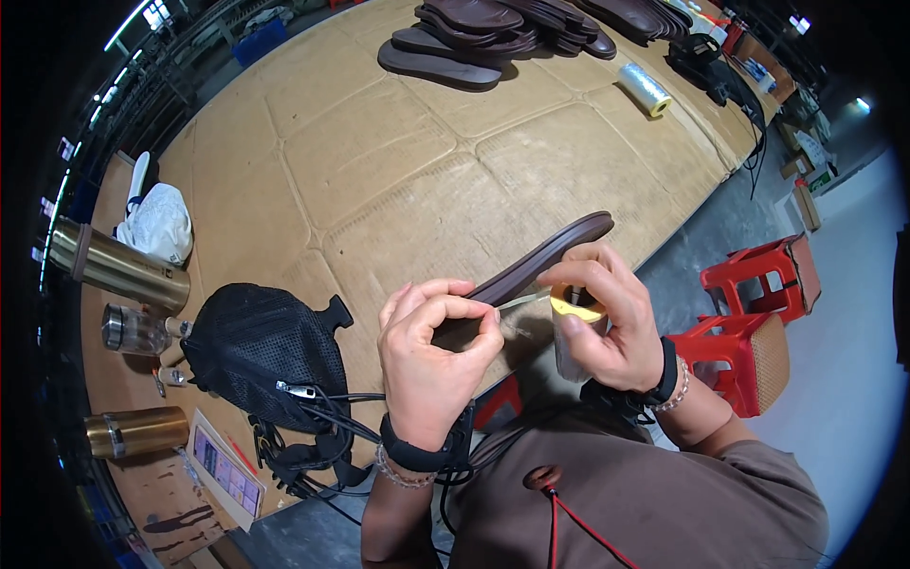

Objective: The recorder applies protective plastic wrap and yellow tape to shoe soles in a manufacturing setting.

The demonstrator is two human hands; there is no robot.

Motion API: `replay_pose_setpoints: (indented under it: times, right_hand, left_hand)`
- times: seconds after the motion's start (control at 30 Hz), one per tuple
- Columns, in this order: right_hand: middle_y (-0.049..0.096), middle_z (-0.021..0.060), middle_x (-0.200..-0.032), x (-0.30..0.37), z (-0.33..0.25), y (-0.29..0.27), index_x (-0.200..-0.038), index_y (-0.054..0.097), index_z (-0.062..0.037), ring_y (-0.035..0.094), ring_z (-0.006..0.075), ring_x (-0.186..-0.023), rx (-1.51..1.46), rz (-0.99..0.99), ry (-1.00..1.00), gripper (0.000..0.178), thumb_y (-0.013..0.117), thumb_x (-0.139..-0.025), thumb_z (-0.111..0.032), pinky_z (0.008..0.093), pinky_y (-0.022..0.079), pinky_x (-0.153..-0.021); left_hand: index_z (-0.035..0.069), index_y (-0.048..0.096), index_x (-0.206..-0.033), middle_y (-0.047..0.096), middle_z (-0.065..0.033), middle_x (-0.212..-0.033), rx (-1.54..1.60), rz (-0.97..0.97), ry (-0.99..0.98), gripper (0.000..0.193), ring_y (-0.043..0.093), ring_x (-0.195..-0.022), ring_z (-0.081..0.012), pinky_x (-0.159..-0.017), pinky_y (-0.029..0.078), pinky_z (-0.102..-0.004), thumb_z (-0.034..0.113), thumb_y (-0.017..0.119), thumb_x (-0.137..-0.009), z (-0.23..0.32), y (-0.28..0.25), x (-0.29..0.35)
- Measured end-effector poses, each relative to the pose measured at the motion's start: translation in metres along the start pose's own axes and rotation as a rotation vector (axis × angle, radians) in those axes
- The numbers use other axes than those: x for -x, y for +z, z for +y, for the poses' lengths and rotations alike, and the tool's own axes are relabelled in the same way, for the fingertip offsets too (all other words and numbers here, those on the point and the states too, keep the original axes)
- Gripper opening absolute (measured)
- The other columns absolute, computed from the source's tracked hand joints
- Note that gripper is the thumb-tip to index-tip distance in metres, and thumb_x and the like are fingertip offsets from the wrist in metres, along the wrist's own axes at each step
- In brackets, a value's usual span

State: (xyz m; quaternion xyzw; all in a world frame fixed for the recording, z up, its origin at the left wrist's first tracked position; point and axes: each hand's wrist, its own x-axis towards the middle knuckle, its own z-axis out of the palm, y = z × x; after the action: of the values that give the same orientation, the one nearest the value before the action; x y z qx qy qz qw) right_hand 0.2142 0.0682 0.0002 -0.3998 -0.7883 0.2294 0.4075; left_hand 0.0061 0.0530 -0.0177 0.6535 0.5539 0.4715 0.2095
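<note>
My right hand is wrapped round a roll of clear film with a yellow core, held upright near the table's front edge. A thin pale strip stretches leftward from the roll's upper end. Thumb and forefinger of my left hand pinch together at the other end of that strip. Behind both hands a dark brown shoe sole rests on the cardboard-covered table. My left hand hides the sole's near end.
Brown soles are piled at the far side, near another film roll. To the left are a black mesh bag with cables, a gold flask, a glass jar and a gold cup. Red stools stand at right.
</note>
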Motion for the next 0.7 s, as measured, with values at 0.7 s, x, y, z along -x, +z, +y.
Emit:
replay_pose_setpoints:
  times: [0.7]
  right_hand:
    - [0.062,0.0109,-0.093,0.013,0.004,-0.005,-0.101,0.072,-0.0031,0.062,0.0219,-0.085,-0.072,0.007,-0.02,0.035,0.084,-0.071,-0.016,0.0303,0.051,-0.074]
  left_hand:
    - [0.009,0.066,-0.076,0.07,-0.0046,-0.096,-0.114,-0.073,0.013,0.009,0.064,-0.098,-0.0207,-0.106,0.031,-0.044,0.008,0.075,-0.074,0.005,-0.002,0.005]
